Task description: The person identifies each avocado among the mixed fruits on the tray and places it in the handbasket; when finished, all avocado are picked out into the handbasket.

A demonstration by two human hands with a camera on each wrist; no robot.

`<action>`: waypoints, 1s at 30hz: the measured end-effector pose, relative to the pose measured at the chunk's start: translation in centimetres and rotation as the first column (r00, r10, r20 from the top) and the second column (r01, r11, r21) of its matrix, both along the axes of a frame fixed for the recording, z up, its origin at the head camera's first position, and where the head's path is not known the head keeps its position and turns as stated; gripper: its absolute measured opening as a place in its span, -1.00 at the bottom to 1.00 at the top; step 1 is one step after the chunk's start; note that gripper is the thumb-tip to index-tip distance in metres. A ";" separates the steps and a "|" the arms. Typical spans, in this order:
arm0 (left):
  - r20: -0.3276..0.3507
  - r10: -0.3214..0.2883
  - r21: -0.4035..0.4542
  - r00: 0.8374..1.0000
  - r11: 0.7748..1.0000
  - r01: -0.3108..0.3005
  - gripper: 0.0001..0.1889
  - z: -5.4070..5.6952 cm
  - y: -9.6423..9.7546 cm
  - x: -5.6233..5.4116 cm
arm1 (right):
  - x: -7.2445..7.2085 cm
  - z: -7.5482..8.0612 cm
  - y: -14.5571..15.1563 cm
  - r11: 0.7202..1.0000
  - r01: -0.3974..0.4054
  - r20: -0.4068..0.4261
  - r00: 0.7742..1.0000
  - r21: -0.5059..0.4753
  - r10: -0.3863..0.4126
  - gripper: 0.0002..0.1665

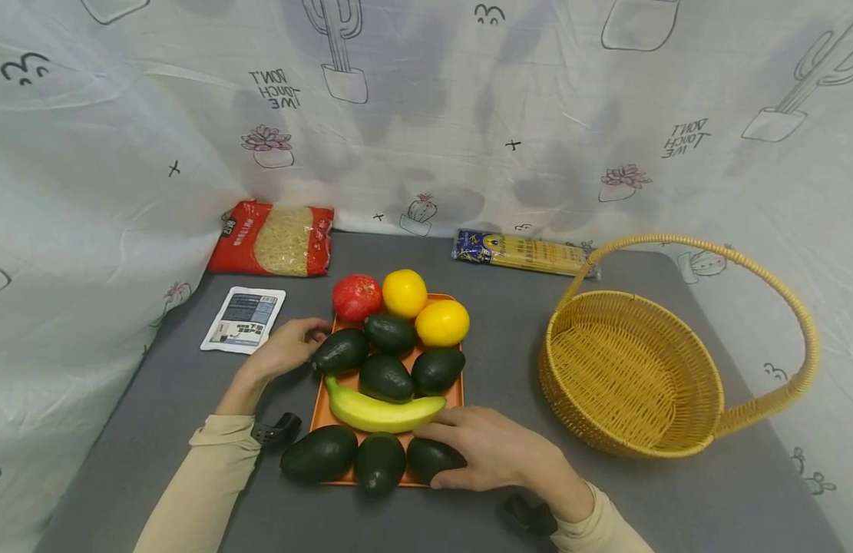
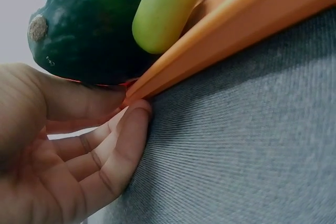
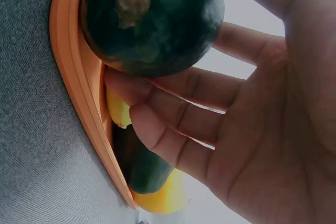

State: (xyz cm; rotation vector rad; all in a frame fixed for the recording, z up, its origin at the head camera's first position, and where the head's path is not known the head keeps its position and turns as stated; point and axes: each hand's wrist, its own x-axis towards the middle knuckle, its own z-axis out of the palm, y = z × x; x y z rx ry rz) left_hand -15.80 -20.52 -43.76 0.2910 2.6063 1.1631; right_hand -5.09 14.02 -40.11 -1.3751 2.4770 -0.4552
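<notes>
An orange tray (image 1: 321,415) lies on the grey table, full of fruit. My left hand (image 1: 288,349) is at its left edge beside an avocado (image 1: 341,350); in the left wrist view the thumb and fingertips pinch the tray's rim (image 2: 210,40). At the front right corner, my right hand (image 1: 491,449) holds another avocado (image 1: 429,459), its fingers bent around the far side and the thumb at the near side. Two more avocados lie in that front row. A banana (image 1: 381,413) runs across the tray behind them, its right end beside my right fingers.
Behind the banana are several avocados, a pomegranate (image 1: 357,297) and two round yellow fruits (image 1: 443,322). A wicker basket (image 1: 699,349) with a tall handle stands at right. Toward the back lie a red pasta bag (image 1: 236,246), a noodle packet (image 1: 530,252) and a white pouch (image 1: 243,319).
</notes>
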 end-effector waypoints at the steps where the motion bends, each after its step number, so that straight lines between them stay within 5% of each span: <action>1: -0.002 0.000 0.001 1.000 1.000 0.000 -0.64 0.0 0.0 0.0 | 0.0 0.0 0.0 1.000 0.000 -0.003 1.000 -0.006 0.000 -0.27; 19: 0.009 -0.013 0.038 1.000 0.999 0.012 -0.62 -0.1 -0.2 0.0 | -0.3 -0.3 -0.2 0.999 0.022 0.053 0.998 -0.023 -0.021 -0.31; 30: 0.030 -0.007 0.038 1.000 0.999 0.006 -0.61 -0.3 -0.3 -0.1 | -0.4 0.7 0.6 0.996 0.083 0.002 0.997 -0.043 -0.083 -0.36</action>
